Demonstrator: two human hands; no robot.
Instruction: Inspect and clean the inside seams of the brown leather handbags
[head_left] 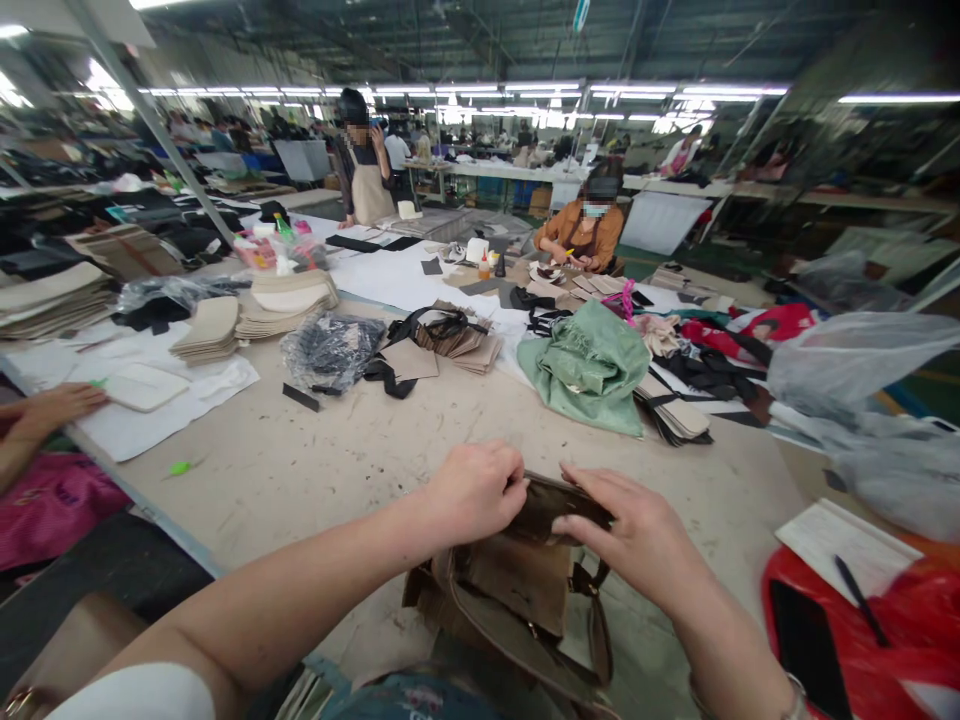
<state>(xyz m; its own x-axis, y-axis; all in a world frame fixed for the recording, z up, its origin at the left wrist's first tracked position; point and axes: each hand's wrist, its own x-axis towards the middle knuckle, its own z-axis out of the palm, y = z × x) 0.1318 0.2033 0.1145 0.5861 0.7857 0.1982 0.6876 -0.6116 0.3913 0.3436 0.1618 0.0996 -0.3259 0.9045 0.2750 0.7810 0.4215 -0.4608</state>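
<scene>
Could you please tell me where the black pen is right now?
The black pen lies at the head view's lower right, partly over the white notepad and red plastic, just right of the black phone.

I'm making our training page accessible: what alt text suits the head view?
A person's left hand grips the edge of a brown bag at a cluttered worktable, the right hand spread open at its other side. Beyond lie green cloth and stacked beige pieces, with a co-worker in orange farther back.
</scene>
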